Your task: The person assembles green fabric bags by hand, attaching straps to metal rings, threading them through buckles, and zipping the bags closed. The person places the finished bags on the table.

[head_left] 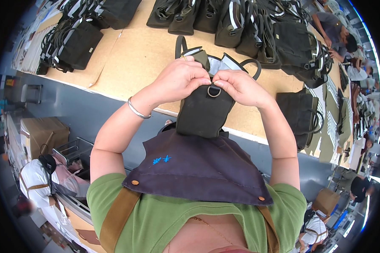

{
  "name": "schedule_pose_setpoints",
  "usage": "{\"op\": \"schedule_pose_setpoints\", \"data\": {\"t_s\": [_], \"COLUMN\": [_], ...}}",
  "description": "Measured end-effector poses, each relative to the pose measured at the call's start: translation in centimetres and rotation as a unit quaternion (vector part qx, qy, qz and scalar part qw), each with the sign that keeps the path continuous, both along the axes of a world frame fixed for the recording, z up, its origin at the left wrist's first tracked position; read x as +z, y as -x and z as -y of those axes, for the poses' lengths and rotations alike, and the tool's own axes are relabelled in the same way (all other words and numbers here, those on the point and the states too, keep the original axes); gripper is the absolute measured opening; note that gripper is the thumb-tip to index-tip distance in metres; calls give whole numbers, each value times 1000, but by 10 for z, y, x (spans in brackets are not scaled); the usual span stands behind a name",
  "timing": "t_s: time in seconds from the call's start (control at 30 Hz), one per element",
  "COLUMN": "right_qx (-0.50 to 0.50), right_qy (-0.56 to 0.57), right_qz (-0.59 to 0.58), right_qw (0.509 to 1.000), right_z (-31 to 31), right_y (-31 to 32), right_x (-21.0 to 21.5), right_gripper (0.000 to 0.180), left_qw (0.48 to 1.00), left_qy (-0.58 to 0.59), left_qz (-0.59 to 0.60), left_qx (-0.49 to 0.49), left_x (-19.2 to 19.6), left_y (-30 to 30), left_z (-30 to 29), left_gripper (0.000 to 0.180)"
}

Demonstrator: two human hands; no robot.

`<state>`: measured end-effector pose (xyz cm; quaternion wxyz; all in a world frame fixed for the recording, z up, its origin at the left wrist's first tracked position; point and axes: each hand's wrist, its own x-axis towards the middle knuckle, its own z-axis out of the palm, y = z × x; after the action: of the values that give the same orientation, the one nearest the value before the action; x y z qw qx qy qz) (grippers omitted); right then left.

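A dark olive bag stands at the table's near edge, its end panel towards me. A metal D-ring hangs from a short tab just below its upper edge. My left hand and my right hand meet above that ring, fingers closed in a pinch on the bag's top edge from either side. Between and beyond the hands, the pale lining shows in the open mouth. Dark carry handles rise at both sides. What lies right under the fingertips is hidden.
Rows of similar dark bags stand along the table's far side. More bags are grouped at the left, and another bag is at the right beside stacked strips. The tan tabletop stretches between them. Co-workers sit around, one person at far right.
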<state>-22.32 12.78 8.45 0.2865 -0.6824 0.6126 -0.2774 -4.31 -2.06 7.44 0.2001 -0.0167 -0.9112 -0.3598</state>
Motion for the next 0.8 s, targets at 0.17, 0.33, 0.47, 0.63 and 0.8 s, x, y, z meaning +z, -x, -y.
{"op": "schedule_pose_setpoints", "data": {"t_s": [0.17,0.33,0.47,0.63,0.8], "right_qx": [-241,-360,-363,-296,-216], "right_qy": [271,197,16,9,109], "right_qz": [-71,23,288,233,63], "right_qw": [929,912,886,926,968], "right_z": [-3,-8,14,57,42], "right_y": [2,64,47,21,8], "right_x": [-3,-84,-85,-29,26], "right_gripper": [26,63,48,37,41], "left_qw": [1000,989,822,983,987], "left_qy": [-24,-27,-501,-55,9], "left_qz": [15,-130,6,-58,-52], "left_qx": [-9,71,271,166,149], "left_x": [0,-7,-60,-54,7], "left_y": [-6,3,16,32,15], "left_z": [0,-9,24,-17,1], "left_gripper": [8,18,40,33,32]}}
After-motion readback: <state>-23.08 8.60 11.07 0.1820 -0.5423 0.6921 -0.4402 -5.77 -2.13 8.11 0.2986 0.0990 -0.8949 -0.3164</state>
